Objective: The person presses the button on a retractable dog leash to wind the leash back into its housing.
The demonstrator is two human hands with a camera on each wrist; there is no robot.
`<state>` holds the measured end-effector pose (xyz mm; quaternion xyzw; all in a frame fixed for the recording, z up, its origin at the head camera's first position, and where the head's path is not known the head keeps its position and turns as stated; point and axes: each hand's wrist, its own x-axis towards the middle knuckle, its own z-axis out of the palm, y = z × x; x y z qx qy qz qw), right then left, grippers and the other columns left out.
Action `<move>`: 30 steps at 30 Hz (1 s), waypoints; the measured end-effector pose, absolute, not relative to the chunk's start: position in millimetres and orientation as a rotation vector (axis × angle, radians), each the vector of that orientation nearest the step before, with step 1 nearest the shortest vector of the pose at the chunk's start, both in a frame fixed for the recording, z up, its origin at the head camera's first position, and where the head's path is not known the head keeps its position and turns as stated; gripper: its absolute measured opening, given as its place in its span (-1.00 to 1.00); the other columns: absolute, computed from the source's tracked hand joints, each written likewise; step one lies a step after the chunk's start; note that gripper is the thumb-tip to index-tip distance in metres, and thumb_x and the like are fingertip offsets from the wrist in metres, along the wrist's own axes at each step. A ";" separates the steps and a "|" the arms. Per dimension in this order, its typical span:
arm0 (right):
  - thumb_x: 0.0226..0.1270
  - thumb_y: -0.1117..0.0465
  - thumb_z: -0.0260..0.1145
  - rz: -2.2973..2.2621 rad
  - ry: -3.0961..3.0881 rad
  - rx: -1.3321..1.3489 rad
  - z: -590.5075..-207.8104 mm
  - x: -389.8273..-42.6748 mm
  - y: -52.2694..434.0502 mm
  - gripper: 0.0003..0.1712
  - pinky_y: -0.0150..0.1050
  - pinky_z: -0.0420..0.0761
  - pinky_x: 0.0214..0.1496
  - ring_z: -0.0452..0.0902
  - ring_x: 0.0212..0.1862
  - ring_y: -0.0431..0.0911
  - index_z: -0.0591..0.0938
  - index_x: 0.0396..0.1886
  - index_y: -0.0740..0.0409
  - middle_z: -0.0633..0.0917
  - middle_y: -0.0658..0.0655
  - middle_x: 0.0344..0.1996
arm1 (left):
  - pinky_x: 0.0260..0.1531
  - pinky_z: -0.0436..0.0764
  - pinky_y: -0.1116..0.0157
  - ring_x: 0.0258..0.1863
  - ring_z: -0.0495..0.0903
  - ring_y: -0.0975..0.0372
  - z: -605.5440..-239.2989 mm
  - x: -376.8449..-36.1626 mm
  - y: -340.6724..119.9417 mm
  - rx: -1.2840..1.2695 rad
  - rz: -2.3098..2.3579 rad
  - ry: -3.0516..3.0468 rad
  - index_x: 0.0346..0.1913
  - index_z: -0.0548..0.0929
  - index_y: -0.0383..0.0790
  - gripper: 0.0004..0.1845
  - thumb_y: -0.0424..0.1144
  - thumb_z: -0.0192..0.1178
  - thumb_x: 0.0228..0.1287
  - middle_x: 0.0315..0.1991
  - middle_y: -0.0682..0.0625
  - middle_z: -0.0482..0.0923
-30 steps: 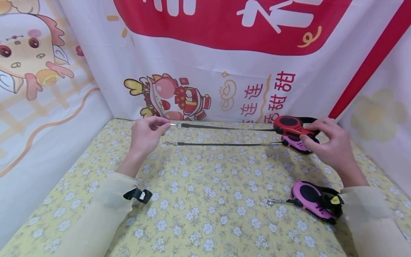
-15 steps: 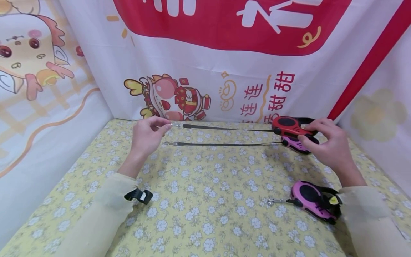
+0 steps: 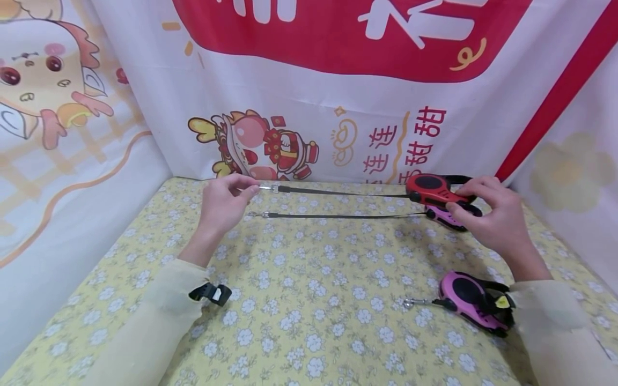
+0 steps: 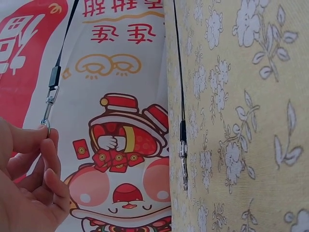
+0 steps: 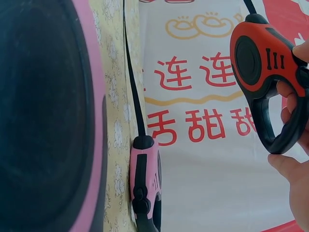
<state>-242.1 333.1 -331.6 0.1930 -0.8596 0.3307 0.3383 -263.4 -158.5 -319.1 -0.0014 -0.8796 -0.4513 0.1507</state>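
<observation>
**Stretching the red leash taut**

I am pinching the metal clip point(image 3: 264, 187) in my left hand point(image 3: 223, 206), while my right hand point(image 3: 487, 214) is gripping the red leash point(image 3: 431, 188) at centre right. The strap point(image 3: 343, 192) looks thin and floppy; the hard plastic handle is probably the surest hold.

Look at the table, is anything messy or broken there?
Nothing looks broken or spilled. The red retractable leash is stretched taut between both hands. One pink retractable leash lies with its black strap pulled out along the flowered cloth; the other pink leash sits wound in.
</observation>
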 end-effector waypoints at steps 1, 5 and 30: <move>0.16 0.37 0.55 0.856 -2.239 0.505 -331.6 -242.2 333.0 -0.78 -0.60 0.35 0.00 0.41 -0.05 -0.52 0.78 -0.17 0.30 0.56 -0.44 -0.16 | -0.27 0.57 0.25 -0.22 0.59 0.10 -319.2 -263.3 -158.5 -0.008 -1.293 -2.527 0.08 0.78 -0.14 -0.77 -0.11 0.29 0.55 -0.13 -0.10 0.74; 0.16 0.36 0.55 0.848 -2.240 0.511 -331.4 -242.9 331.9 -0.78 -0.59 0.35 -0.01 0.41 -0.06 -0.52 0.78 -0.18 0.29 0.56 -0.40 -0.16 | -0.29 0.58 0.26 -0.22 0.58 0.10 -320.1 -263.0 -158.8 -0.021 -1.287 -2.527 0.07 0.77 -0.14 -0.77 -0.12 0.27 0.56 -0.13 -0.09 0.73; 0.12 0.38 0.56 0.843 -2.243 0.536 -332.8 -241.9 328.4 -0.77 -0.62 0.35 0.01 0.40 -0.07 -0.52 0.79 -0.19 0.30 0.69 0.13 -0.20 | -0.37 0.60 0.32 -0.21 0.62 0.10 -322.4 -264.2 -155.1 -0.087 -1.334 -2.516 0.06 0.78 -0.13 -0.81 -0.20 0.21 0.59 -0.07 -0.11 0.76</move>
